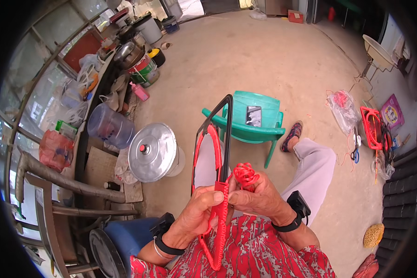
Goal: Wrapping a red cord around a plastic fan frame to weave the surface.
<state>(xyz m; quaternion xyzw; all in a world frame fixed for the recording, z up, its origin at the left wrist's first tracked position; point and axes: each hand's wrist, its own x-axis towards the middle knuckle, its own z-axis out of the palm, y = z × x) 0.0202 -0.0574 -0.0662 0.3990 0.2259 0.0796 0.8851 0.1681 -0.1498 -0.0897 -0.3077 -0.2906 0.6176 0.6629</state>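
My left hand (200,211) is closed on a looped black frame (228,134), its thumb pressed against a part tightly wound with red cord (218,250). The frame stands upright before my chest. Along its far inner side runs a smooth red strip (213,133), while the upper black bar is bare. Close beside it, my right hand (263,197) pinches a knotted bundle of red flat cord (246,174), which pokes up above the fingers. Its fingertips are next to the edge of the winding; whether they touch it I cannot tell.
Ahead stands a green plastic chair (252,127) with a phone (254,116) on it. At left are a lidded metal pot (153,152), a water jug (110,124) and a blue barrel (125,241). A red frame (371,127) and scissors (355,153) lie at right.
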